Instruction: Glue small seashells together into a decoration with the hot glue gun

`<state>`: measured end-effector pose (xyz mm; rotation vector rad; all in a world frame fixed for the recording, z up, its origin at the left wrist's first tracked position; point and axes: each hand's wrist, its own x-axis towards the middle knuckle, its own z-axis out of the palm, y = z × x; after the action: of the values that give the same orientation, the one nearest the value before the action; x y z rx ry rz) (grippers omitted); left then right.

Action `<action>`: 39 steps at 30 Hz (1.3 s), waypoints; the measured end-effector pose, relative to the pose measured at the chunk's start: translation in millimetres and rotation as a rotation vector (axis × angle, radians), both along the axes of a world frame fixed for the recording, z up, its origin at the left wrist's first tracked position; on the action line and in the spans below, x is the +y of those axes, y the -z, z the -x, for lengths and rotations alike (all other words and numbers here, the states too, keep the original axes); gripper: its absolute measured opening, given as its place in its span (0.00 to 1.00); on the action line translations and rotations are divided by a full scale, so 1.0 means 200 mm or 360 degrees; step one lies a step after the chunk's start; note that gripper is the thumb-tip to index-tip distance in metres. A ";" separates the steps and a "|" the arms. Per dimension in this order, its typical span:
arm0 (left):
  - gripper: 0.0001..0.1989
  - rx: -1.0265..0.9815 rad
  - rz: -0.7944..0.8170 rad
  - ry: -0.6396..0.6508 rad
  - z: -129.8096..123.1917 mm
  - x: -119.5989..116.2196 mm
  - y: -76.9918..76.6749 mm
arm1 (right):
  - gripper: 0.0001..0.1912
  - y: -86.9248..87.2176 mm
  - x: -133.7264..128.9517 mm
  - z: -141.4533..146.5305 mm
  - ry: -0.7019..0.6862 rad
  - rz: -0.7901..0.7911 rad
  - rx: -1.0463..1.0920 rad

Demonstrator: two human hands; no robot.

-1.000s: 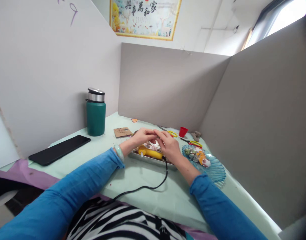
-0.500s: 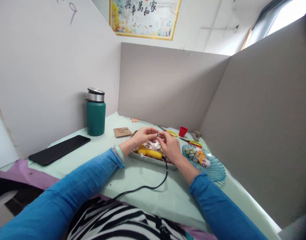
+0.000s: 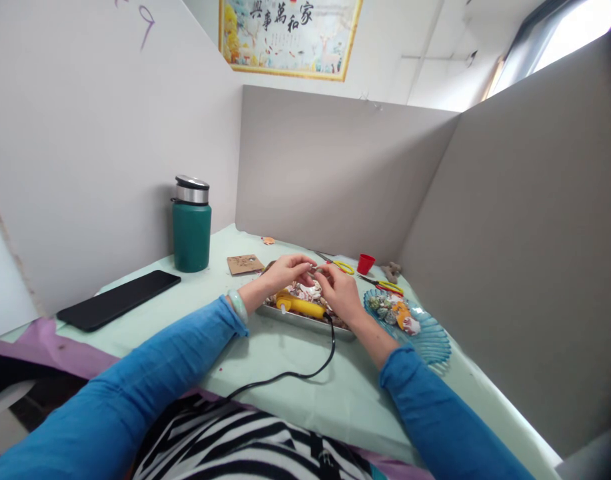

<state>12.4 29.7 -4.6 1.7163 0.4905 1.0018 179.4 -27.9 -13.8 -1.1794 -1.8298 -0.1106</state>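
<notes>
Head view: two bare hands at work over a table (image 3: 270, 353) enclosed by partitions on three sides. The left hand (image 3: 289, 269) and the right hand (image 3: 340, 288) meet above a shallow metal tray (image 3: 308, 323), their fingers pinched on a small piece (image 3: 314, 269) too slight to identify. Beneath them, inside the tray's rim, lie shell-like fragments (image 3: 305, 291) and a yellow tool (image 3: 302, 306), whose black cord (image 3: 295, 375) leaves on the right and curves across the strip between the tray's front wall and the table's near edge. To the right, just beside the right forearm, a scalloped blue plate (image 3: 434, 343) bears small decorated pieces, its outer rim near the table's right margin; this is the tighter flank. Beyond the hands, scissors (image 3: 389, 288), a second pair (image 3: 344, 267) and a red cup (image 3: 366, 264) stand between tray and back partition (image 3: 330, 167). On the left, room is wider: a brown card (image 3: 244, 265) lies near the tray, while a green bottle (image 3: 192, 235) and a flat black slab (image 3: 119, 300) keep to the left partition (image 3: 110, 133).
</notes>
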 end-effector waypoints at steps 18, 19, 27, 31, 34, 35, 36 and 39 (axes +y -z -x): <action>0.15 0.0045 -0.0019 -0.0065 0.00 0.02 0.01 | 0.14 0.00 0.00 0.00 -0.0047 0.0107 0.0093; 0.15 0.0043 -0.0023 -0.0072 0.00 0.02 0.01 | 0.14 0.01 0.00 0.00 -0.0057 0.0119 0.0110; 0.11 0.0008 0.0025 -0.0156 -0.01 0.01 0.01 | 0.13 0.01 0.03 -0.01 -0.0082 0.0205 0.0246; 0.10 0.0029 0.0055 -0.0205 0.01 -0.03 -0.04 | 0.14 0.02 0.04 -0.01 -0.0069 0.0216 0.0244; 0.11 0.0194 -0.0043 -0.0205 0.04 -0.05 -0.10 | 0.12 0.02 0.03 -0.01 -0.0063 0.0254 0.0171; 0.10 0.0312 -0.0092 -0.0227 0.06 -0.06 -0.12 | 0.11 0.03 0.03 -0.01 -0.0066 0.0276 0.0130; 0.09 0.0447 -0.0154 -0.0235 0.07 -0.06 -0.14 | 0.11 0.03 0.03 -0.01 -0.0072 0.0301 0.0080; 0.08 0.0630 -0.0251 -0.0340 0.10 -0.05 -0.16 | 0.09 0.02 0.00 -0.01 -0.0141 0.0385 -0.0113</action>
<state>-7.6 18.9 28.2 2.0485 0.8848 0.8658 181.3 -26.9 -16.9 -1.2708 -1.9966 0.1246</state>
